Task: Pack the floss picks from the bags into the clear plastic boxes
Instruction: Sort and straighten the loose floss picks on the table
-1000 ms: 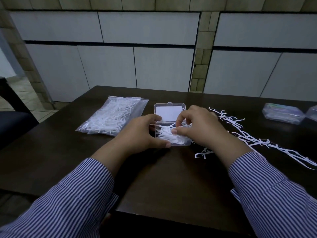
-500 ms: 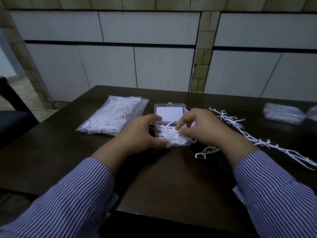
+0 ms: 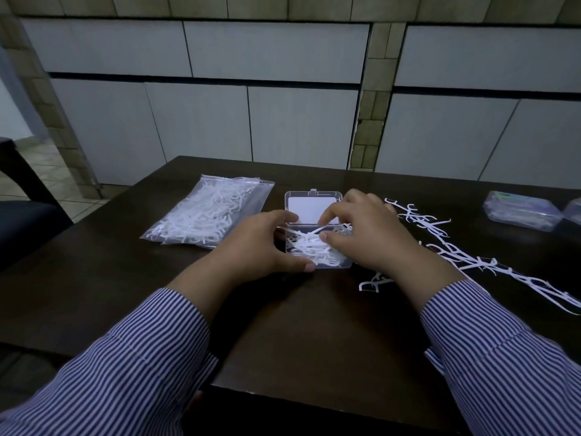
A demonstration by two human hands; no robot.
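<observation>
Centre of frame: open clear box [image 3: 317,247] on dark table [image 3: 283,325], heaped with white floss picks [image 3: 309,247]. Left hand [image 3: 261,247] gripping box's left side; right hand [image 3: 361,234] curled over picks. Left: sealed bag [image 3: 207,212]. Right: loose picks [image 3: 471,259]; upper right, closed boxes [image 3: 522,210].

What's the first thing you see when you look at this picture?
Two hands meet over a small clear plastic box with its lid open, mid-table: the left hand grips its left side, and the right hand pinches white floss picks piled inside. Left of the box lies a clear zip bag of white floss picks. To the right, loose white floss picks trail across the dark wooden table.
</observation>
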